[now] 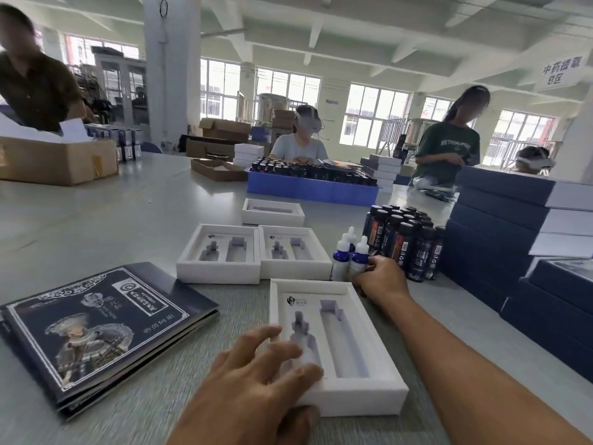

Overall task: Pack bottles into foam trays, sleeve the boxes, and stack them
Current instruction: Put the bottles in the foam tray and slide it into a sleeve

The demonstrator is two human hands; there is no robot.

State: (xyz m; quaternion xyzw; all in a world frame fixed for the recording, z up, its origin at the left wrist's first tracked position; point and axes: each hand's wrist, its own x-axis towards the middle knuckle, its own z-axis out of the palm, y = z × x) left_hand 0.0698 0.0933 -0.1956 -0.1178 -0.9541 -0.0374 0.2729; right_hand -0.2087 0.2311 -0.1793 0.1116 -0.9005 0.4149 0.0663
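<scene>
Table (96,220): right hand (382,277) grips dropper bottle (359,258).

Daylight floods in through the far windows (372,114), which are blown out to near white, and the room is evenly bright. The desk (96,220) takes a soft pale sheen from them, with only faint shadows under the white foam trays (218,252). The left hand (256,374) is smeared by motion blur, and the desk surface beside it streaks the same way. The right hand (382,277) is sharper. Wide-angle distortion bends the ceiling beams (417,43) and leans the pillar (171,69). The printed sleeves (96,332) show small glints on their silver lines. Faces of the people are blurred.
</scene>
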